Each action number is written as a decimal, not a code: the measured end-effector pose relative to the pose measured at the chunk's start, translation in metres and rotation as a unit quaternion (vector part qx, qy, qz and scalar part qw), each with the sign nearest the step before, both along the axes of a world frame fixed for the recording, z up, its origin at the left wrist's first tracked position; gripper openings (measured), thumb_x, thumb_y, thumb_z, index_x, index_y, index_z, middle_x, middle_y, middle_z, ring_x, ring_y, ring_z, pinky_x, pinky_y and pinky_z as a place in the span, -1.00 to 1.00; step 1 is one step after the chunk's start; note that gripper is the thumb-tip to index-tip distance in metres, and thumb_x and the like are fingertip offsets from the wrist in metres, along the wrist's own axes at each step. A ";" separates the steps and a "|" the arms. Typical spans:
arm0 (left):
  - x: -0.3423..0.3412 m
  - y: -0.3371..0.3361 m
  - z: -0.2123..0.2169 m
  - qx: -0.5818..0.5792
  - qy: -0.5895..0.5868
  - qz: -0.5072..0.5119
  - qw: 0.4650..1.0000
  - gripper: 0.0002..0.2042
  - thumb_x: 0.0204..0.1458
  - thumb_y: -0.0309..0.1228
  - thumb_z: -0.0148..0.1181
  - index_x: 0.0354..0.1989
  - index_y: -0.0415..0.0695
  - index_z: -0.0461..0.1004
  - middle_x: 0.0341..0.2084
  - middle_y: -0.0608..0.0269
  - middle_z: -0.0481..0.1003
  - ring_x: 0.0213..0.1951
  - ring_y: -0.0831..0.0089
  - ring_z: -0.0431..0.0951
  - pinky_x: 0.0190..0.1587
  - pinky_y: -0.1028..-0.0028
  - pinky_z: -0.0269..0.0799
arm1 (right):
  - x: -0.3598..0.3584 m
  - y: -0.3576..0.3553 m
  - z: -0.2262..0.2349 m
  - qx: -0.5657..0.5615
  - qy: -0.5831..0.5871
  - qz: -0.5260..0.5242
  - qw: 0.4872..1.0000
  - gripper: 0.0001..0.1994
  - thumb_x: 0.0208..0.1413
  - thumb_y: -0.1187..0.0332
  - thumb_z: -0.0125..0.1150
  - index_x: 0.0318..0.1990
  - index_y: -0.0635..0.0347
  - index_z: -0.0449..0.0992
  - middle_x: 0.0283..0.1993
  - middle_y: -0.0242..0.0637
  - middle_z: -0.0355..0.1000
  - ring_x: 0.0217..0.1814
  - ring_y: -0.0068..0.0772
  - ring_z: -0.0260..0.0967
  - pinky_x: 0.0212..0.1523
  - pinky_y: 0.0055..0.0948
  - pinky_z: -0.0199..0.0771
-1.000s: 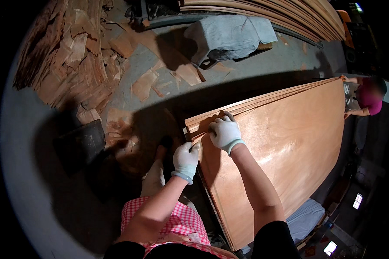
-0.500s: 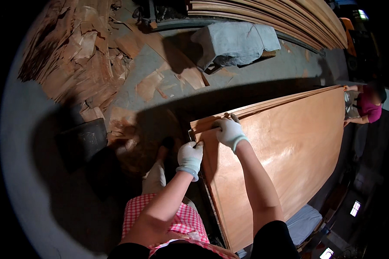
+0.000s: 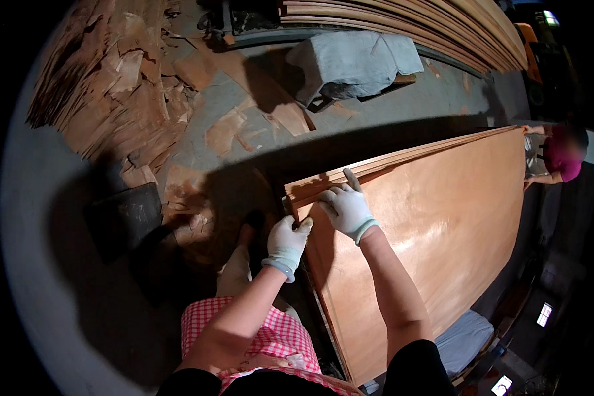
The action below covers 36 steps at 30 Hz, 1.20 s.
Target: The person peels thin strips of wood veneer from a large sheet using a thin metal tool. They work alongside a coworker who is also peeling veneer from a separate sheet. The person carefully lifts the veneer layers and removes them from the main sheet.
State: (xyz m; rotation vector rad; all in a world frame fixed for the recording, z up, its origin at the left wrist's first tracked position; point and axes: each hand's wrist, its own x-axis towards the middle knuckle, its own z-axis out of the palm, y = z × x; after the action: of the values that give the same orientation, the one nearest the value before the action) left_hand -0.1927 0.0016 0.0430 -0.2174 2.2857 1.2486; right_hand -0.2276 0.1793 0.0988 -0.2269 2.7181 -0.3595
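Note:
A large reddish-brown veneer sheet [image 3: 435,224] lies on top of a stack of sheets, running from its near corner toward the right. My left hand [image 3: 286,243], in a white glove, grips the near left edge of the sheet just below the corner. My right hand [image 3: 344,206], also gloved, lies on the sheet's corner with fingers curled over its edge. The layered edges of the stack [image 3: 376,165] show just beyond my right hand.
Torn veneer scraps [image 3: 119,99] are piled on the concrete floor at the left. A grey sack [image 3: 350,63] lies at the top, with long stacked sheets [image 3: 429,26] behind it. Another person [image 3: 558,158] stands at the far end of the sheet.
Both hands stayed at the sheet's near corner. My left hand has settled onto the edge below the corner; the view has shifted slightly.

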 end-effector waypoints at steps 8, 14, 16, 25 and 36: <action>0.004 -0.008 0.024 0.074 0.035 -0.041 0.996 -0.68 -0.12 -0.23 0.45 -0.42 -0.20 0.47 -0.53 0.20 0.48 -0.50 0.30 0.46 -0.39 0.36 0.41 | 0.014 0.008 0.008 -0.063 0.106 -0.025 0.992 -0.75 0.09 0.34 0.13 -0.06 0.05 0.52 -0.05 -0.24 0.47 0.14 -0.16 0.34 0.49 -0.03 -0.23; 0.005 -0.011 0.015 0.122 -0.265 -0.056 0.955 -0.72 0.10 -0.30 0.29 -0.57 -0.17 0.45 -0.70 0.43 0.37 -0.76 0.64 0.31 -0.69 0.56 0.21 | 0.123 -0.017 0.026 -0.179 0.173 -0.289 0.924 -0.56 0.06 0.48 0.19 0.15 0.21 0.37 0.18 -0.09 0.36 0.24 -0.01 0.25 0.31 -0.04 0.15; 0.008 -0.009 0.016 0.145 -0.270 -0.012 0.952 -0.73 0.10 -0.33 0.29 -0.57 -0.18 0.44 -0.70 0.42 0.37 -0.76 0.63 0.32 -0.69 0.55 0.21 | 0.170 -0.039 0.030 -0.117 0.157 -0.289 0.937 -0.51 0.05 0.46 0.21 0.19 0.18 0.35 0.19 -0.09 0.34 0.24 0.00 0.25 0.31 -0.05 0.15; 0.014 -0.006 0.003 0.065 -0.236 -0.049 0.968 -0.78 0.08 -0.33 0.29 -0.32 -0.28 0.56 -0.61 0.36 0.49 -0.76 0.61 0.36 -0.69 0.56 0.25 | 0.181 -0.044 0.014 -0.097 0.135 -0.300 0.939 -0.51 0.06 0.41 0.18 0.20 0.15 0.33 0.23 -0.12 0.29 0.32 -0.08 0.18 0.40 -0.01 -0.03; 0.004 -0.003 0.008 0.032 -0.239 -0.095 0.966 -0.68 0.05 -0.16 0.26 -0.49 -0.21 0.55 -0.70 0.18 0.49 -0.69 0.37 0.49 -0.56 0.35 0.38 | 0.014 -0.004 -0.028 0.071 0.002 -0.038 0.997 -0.59 0.10 0.36 0.06 0.15 0.07 0.43 0.20 -0.17 0.34 0.35 -0.15 0.17 0.46 -0.10 -0.09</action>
State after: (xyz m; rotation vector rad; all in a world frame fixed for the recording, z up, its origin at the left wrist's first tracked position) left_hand -0.1888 -0.0017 0.0511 -0.2409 1.8040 1.0362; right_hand -0.2137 0.1756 0.0704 -0.0849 2.7470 -0.1846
